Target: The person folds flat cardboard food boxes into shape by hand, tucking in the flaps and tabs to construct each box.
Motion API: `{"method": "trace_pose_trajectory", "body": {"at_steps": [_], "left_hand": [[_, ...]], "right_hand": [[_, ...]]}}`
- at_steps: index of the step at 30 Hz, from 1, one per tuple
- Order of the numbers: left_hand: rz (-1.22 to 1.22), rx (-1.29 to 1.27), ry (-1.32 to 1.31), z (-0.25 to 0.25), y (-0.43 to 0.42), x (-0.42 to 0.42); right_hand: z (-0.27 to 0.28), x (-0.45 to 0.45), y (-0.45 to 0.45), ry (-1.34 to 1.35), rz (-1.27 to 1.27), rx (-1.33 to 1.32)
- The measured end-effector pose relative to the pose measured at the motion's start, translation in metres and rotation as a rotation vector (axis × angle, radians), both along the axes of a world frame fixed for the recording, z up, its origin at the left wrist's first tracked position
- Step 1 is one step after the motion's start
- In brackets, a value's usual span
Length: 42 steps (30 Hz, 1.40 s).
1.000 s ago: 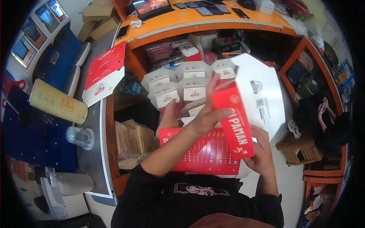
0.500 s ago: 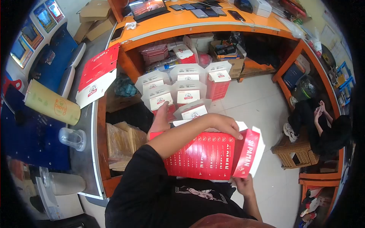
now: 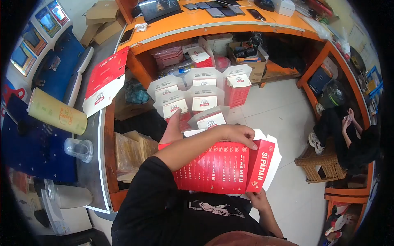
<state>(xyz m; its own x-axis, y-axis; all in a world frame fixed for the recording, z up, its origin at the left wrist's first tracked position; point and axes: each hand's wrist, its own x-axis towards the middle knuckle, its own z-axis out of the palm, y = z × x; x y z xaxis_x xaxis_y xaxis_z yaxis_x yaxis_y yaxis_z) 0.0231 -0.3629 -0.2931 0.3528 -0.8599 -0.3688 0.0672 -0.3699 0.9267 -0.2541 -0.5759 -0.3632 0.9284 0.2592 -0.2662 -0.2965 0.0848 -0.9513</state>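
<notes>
A row of red "SI PAMAN" cartons (image 3: 209, 170) lies packed side by side across my lap. At its right end, one red box (image 3: 261, 166) with white flaps sits slightly angled from the others. My left hand (image 3: 240, 135) reaches over the row and grips this box's upper edge, thumb on the red face. From below, my right hand (image 3: 258, 200) holds its lower edge with bent fingers, partly hidden by the box. My bare foot (image 3: 173, 127) is just beyond the row, beside standing boxes with raised white flaps (image 3: 204, 102).
An orange desk (image 3: 184, 30) carries several phones (image 3: 217, 13) and a laptop. On the left counter lie a flattened red carton (image 3: 107, 76), a yellow cup-film roll (image 3: 57, 111) and a plastic cup (image 3: 78, 150). A seated person (image 3: 355, 139) is at right, near a woven stool (image 3: 320, 164).
The end box has shifted left and turned more toward me, closer against the row. Both my hands have moved slightly left with it, keeping their hold.
</notes>
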Motion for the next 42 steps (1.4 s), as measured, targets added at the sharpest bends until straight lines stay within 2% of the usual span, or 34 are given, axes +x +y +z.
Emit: {"method": "trace_pose_trajectory", "body": {"at_steps": [2,5,7,8,9,14,17,20,22,24,26,27,28,30,33,36,40,42], "left_hand": [[0.02,0.02,0.057,-0.002,0.004,-0.002],[0.007,-0.019,-0.159,-0.02,0.005,-0.004],[-0.013,-0.06,-0.212,-0.025,0.006,-0.003],[-0.025,-0.083,-0.234,-0.028,0.005,-0.001],[-0.041,-0.061,-0.064,-0.028,0.005,0.0],[0.045,-0.065,0.162,-0.013,0.013,-0.002],[0.069,-0.044,0.246,-0.022,0.011,-0.001],[0.029,-0.094,0.16,-0.027,0.01,0.003],[-0.024,-0.072,0.1,-0.05,0.005,0.012],[0.009,-0.066,0.154,-0.034,0.005,0.005],[0.006,-0.026,0.191,-0.029,0.005,0.004],[0.08,-0.01,0.259,-0.027,0.004,0.001],[0.156,0.008,0.316,-0.026,0.003,0.001],[0.088,-0.093,0.322,-0.029,0.005,0.004],[0.065,-0.17,0.373,-0.029,0.012,0.007],[0.074,-0.192,0.458,-0.026,0.012,0.006],[0.064,-0.208,0.543,-0.027,0.011,0.008],[0.095,-0.219,0.49,-0.028,0.011,0.004]], "right_hand": [[0.002,0.0,-0.002,-0.081,0.073,-0.034],[0.011,0.002,-0.01,-0.152,0.187,-0.112],[0.017,0.006,-0.02,-0.125,0.286,-0.2],[0.018,0.008,-0.017,-0.133,0.257,-0.187],[0.019,0.011,-0.013,-0.138,0.228,-0.176],[0.002,0.011,-0.013,-0.15,0.213,-0.113],[-0.023,0.002,-0.03,-0.086,0.36,-0.076],[0.01,0.016,-0.036,0.197,0.22,0.018],[0.008,0.037,-0.05,0.227,0.156,0.438],[0.018,0.069,-0.046,0.151,0.004,0.532],[0.017,0.1,-0.036,0.021,-0.094,0.008],[0.035,0.116,-0.019,0.039,-0.125,-0.109],[0.036,0.126,-0.008,-0.059,-0.095,-0.187],[0.036,0.138,0.005,-0.259,-0.027,-0.341],[0.01,0.141,0.011,0.13,-0.159,-0.16],[0.005,0.136,0.008,0.138,-0.058,-0.246],[0.01,0.141,0.027,0.164,-0.061,-0.118],[0.017,0.144,0.029,0.196,-0.024,-0.096]]}}
